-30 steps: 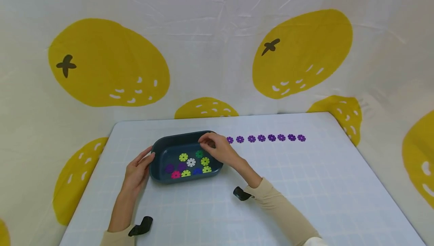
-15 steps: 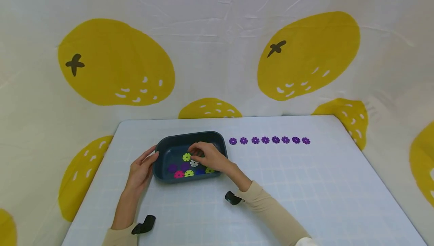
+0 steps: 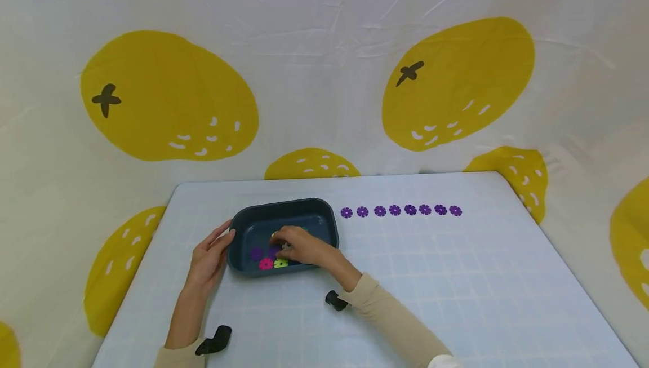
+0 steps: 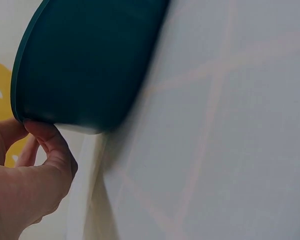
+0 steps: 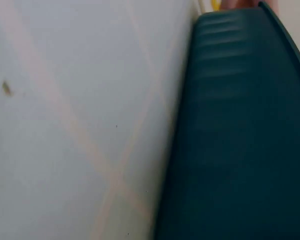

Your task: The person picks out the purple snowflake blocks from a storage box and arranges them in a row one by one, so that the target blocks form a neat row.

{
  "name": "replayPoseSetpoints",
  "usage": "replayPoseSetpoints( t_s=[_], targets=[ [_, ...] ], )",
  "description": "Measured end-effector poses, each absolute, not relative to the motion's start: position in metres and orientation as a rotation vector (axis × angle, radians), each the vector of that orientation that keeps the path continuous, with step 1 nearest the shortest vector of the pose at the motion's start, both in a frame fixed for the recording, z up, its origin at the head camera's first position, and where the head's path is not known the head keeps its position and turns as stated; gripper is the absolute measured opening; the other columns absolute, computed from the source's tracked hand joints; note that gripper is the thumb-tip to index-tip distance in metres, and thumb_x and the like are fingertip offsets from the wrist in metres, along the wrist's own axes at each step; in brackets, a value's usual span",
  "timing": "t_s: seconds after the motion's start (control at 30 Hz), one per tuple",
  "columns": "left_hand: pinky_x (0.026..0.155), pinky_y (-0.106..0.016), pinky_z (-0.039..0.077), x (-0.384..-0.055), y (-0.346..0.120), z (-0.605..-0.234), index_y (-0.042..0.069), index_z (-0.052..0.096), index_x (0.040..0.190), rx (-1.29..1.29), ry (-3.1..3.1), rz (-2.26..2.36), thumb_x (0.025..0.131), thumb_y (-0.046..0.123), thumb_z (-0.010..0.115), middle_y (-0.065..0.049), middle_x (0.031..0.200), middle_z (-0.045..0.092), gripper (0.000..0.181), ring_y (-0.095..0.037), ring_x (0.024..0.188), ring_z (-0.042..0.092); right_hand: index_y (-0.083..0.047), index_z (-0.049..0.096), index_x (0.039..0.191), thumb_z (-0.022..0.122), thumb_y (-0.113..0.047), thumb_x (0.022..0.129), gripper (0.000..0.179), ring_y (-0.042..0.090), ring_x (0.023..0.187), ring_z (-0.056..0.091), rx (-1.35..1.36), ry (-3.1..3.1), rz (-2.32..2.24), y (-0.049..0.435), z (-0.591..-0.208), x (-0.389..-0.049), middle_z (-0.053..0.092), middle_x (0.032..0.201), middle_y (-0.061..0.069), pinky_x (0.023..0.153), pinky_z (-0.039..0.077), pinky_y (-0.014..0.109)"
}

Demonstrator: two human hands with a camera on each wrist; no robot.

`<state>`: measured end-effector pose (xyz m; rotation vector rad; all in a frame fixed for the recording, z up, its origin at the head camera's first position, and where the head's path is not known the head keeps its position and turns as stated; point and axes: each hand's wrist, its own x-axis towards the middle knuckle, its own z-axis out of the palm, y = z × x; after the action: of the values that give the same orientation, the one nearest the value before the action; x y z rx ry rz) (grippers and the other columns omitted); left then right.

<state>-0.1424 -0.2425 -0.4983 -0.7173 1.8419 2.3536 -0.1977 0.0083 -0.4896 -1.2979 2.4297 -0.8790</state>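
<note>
A dark blue-green plastic tray [image 3: 284,205] with rounded corners sits on the table. My left hand [image 3: 208,262] grips its left end; the left wrist view shows the thumb and fingers [image 4: 45,135] pinching the rim. Inside the tray lie flower-shaped plastic discs, among them a purple disc [image 3: 256,254], a pink disc [image 3: 266,264] and a yellow-green disc [image 3: 281,264]. My right hand [image 3: 304,245] reaches down over these, thumb and fingers apart above a second purple disc [image 3: 273,251]. It covers several other discs. In the right wrist view the tray wall [image 5: 235,140] hides this hand.
A straight row of several purple discs [image 3: 395,210] runs to the right from the tray's far right corner. The white gridded table [image 3: 456,283] ends at a curtain [image 3: 324,97] printed with big yellow fruit. Small black wrist cameras [image 3: 215,341] hang at both sleeves.
My right hand has moved from the tray's right rim leftward and down among the discs. The left hand keeps its grip on the tray. The row of purple discs looks the same.
</note>
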Motion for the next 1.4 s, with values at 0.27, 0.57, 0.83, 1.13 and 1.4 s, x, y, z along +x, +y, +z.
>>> replayPoseSetpoints(
  t_s=[0.27, 0.57, 0.83, 1.13, 1.4],
  targets=[
    [0.073, -0.014, 0.047, -0.142, -0.244, -0.500, 0.021, 0.060, 0.146, -0.724, 1.796, 2.379, 0.094, 0.029, 0.077, 0.015, 0.099, 0.073, 0.056, -0.001, 0.086, 0.060, -0.004, 0.073, 0.122, 0.073, -0.014, 0.097, 0.027, 0.019, 0.106, 0.056, -1.331, 2.486, -0.759, 0.006, -0.491, -0.197, 0.067, 0.116, 0.008, 0.095, 0.045, 0.025],
    [0.070, -0.014, 0.047, -0.141, -0.243, -0.499, 0.022, 0.062, 0.144, -0.741, 1.799, 2.393, 0.093, 0.029, 0.079, 0.015, 0.096, 0.073, 0.054, -0.001, 0.085, 0.060, -0.005, 0.071, 0.117, 0.072, -0.013, 0.098, 0.021, 0.016, 0.103, 0.056, -1.285, 2.462, -0.833, 0.005, -0.492, -0.199, 0.068, 0.113, 0.007, 0.094, 0.045, 0.023],
    [0.073, -0.014, 0.048, -0.141, -0.242, -0.500, 0.024, 0.066, 0.139, -0.718, 1.792, 2.412, 0.093, 0.027, 0.079, 0.014, 0.096, 0.074, 0.048, -0.001, 0.085, 0.062, -0.002, 0.069, 0.107, 0.069, -0.004, 0.098, 0.009, 0.008, 0.086, 0.060, -1.352, 2.334, -1.073, 0.006, -0.494, -0.200, 0.070, 0.100, 0.008, 0.081, 0.049, 0.014],
    [0.068, -0.014, 0.047, -0.140, -0.242, -0.500, 0.019, 0.061, 0.145, -0.709, 1.815, 2.402, 0.095, 0.026, 0.077, 0.014, 0.096, 0.073, 0.053, -0.001, 0.081, 0.061, -0.001, 0.070, 0.112, 0.068, -0.004, 0.099, 0.013, 0.014, 0.096, 0.064, -1.449, 2.472, -1.308, 0.011, -0.493, -0.196, 0.067, 0.105, 0.008, 0.087, 0.050, 0.016],
    [0.069, -0.014, 0.046, -0.139, -0.241, -0.499, 0.017, 0.058, 0.148, -0.685, 1.874, 2.370, 0.093, 0.032, 0.079, 0.012, 0.099, 0.070, 0.061, -0.003, 0.085, 0.060, 0.000, 0.069, 0.109, 0.072, 0.002, 0.094, 0.015, 0.015, 0.090, 0.064, -1.459, 2.645, -1.553, 0.026, -0.492, -0.196, 0.066, 0.103, 0.008, 0.083, 0.053, 0.018]
  ],
)
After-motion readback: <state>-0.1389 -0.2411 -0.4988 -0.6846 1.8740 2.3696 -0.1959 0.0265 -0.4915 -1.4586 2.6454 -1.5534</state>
